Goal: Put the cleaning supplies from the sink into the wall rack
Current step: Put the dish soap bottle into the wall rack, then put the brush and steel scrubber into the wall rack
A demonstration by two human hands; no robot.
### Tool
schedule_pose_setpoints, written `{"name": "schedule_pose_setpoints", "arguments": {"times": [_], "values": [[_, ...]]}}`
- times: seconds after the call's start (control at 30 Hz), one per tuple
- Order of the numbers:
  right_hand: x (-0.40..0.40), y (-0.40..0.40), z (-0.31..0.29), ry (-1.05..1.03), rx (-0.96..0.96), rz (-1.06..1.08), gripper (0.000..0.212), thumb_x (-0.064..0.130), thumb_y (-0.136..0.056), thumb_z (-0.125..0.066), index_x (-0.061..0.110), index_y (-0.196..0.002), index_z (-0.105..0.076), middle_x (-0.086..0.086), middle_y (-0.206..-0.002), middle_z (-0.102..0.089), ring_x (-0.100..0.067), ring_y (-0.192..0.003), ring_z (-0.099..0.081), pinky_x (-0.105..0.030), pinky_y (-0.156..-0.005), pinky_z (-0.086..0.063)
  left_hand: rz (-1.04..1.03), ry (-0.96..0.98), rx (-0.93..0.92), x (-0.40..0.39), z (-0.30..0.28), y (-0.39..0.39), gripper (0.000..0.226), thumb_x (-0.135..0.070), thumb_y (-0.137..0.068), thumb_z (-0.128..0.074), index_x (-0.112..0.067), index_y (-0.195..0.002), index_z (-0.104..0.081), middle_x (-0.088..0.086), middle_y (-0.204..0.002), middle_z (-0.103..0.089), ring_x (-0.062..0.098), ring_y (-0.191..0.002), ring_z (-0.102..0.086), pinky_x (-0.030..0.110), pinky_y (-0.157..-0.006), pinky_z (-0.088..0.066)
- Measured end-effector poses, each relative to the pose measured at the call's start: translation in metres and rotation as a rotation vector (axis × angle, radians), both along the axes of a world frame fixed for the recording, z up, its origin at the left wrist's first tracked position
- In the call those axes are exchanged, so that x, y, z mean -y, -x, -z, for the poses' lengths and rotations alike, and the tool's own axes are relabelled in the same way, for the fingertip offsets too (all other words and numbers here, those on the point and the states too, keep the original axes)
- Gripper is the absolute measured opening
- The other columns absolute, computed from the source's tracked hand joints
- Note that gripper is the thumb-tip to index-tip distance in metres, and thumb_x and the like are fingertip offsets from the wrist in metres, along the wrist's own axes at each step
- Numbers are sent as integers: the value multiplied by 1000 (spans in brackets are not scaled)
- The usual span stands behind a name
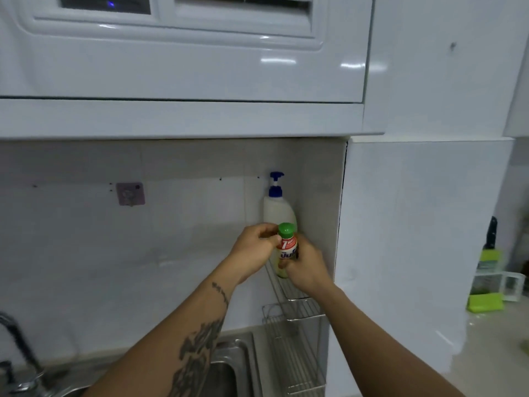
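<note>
— Both hands, left hand (pixel 254 247) and right hand (pixel 307 270), clasp the green-capped bottle (pixel 286 250) at the wall rack's (pixel 289 293) upper shelf.
— Progress?
— Pump bottle (pixel 277 207) already racked; this one nearly in. Sink (pixel 234 359) contents hidden.

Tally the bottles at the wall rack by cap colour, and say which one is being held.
Blue pump cap: 1, the white pump bottle standing in the wire rack.
Green cap: 1, the green-capped bottle, held by the left hand and right hand.
Total: 2 bottles.
</note>
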State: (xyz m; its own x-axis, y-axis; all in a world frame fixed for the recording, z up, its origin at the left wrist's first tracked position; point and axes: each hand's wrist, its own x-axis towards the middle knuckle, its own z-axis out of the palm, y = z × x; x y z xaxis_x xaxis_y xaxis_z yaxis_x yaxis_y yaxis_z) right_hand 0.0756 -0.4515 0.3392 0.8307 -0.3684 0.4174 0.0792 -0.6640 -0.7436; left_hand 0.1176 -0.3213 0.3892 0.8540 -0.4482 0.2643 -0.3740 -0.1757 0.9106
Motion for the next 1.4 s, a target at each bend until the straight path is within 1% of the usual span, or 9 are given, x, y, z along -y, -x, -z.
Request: {"name": "schedule_pose_setpoints", "arguments": {"times": [0.1,0.2,0.43,0.67,0.87,1.03,1.1,1.2,1.4], "values": [[1,-13,9,3,-47,47,28,19,-77,-67,21,-104,-58,-1,-94,-67,-22,-85,-62,-31,-70,-51,-61,-74,-9,2,15,-11,33,-18,-88,-58,-21,-121,-63,0,-117,-66,18,-106,-60,39,-98,-49],[4,-27,11,-29,-83,78,31,28,-80,-70,19,-108,-58,-2,-99,-67,-23,-88,-63,-29,-71,-47,-95,-144,-37,-2,32,-22,37,-15,-88,-51,-23,-122,-61,1,-117,-64,20,-107,-60,39,-97,-50],[5,-54,10,-143,-101,14,43,10,-84,-67,13,-125,-54,-9,-117,-64,-26,-106,-61,-38,-89,-52,-78,-225,-137,-4,56,-38,41,-11,-90,-48,-18,-130,-55,5,-127,-60,21,-114,-57,40,-105,-45],[1,-63,14,-193,-55,41,58,4,-77,-75,13,-125,-46,-5,-116,-59,-20,-101,-57,-33,-79,-49,-42,-209,-131,2,62,-39,39,-3,-87,-48,-19,-119,-66,2,-120,-65,17,-113,-57,27,-100,-41],[-1,-43,7,-192,-40,68,70,11,-79,-77,10,-136,-36,-9,-120,-57,-17,-97,-53,-32,-79,-46,-50,-220,-126,-21,66,-35,36,-13,-89,-51,-21,-123,-63,1,-128,-62,18,-117,-56,34,-107,-42],[-37,-6,5,-15,147,97,68,16,-81,-75,20,-138,-37,-4,-128,-53,-18,-110,-53,-36,-89,-52,-43,-126,-164,-65,71,-28,26,-14,-91,-54,-19,-114,-65,2,-110,-68,17,-101,-64,27,-89,-49],[-63,8,7,104,163,42,63,16,-83,-73,24,-135,-38,-1,-130,-49,-19,-115,-51,-36,-95,-50,-47,-105,-168,-89,74,-21,25,-15,-91,-54,-22,-112,-66,1,-107,-69,16,-99,-65,28,-89,-50],[-109,23,23,359,169,-82,55,20,-83,-68,20,-132,-45,-3,-127,-49,-21,-116,-49,-38,-98,-46,-74,-125,-163,-134,89,-11,25,-18,-90,-51,-32,-106,-65,-4,-106,-69,13,-99,-64,34,-95,-50],[-195,39,108,529,-205,-224,56,27,-83,-67,24,-134,-44,-4,-132,-44,-24,-119,-45,-38,-95,-46,-123,-205,-243,-231,161,21,24,-19,-92,-52,-27,-109,-66,-4,-113,-67,17,-103,-63,36,-98,-49]]}}
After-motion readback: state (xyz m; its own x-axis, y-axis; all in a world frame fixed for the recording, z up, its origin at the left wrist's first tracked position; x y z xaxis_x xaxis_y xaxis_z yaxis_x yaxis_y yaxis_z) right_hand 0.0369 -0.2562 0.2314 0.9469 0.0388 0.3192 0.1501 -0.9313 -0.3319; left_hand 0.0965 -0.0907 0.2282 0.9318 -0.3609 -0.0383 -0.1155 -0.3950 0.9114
